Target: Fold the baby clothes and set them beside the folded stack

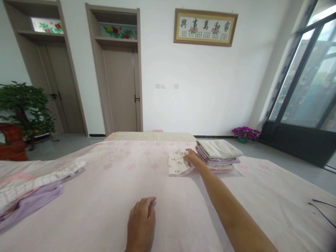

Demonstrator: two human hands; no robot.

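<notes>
A small folded white cloth (176,164) with a dark print lies on the pink flowered sheet, left of a stack of folded cloths (219,151). My right hand (192,158) reaches across to its right side, with bent fingers closed on the fabric; part of the grip is hidden. White, lilac and pink layers show in the stack beside that hand. Nearer to me, my left hand (141,217) rests on the sheet with nothing in it, fingers loosely bent and the thumb apart.
Unfolded clothes, among them a checked white piece (44,180) and a lilac piece (39,203), lie at the left. Thin dark glasses arms (324,210) show at the right edge. The pink sheet (110,192) covers the wide surface; beyond its far edge stands a beige surface (152,136).
</notes>
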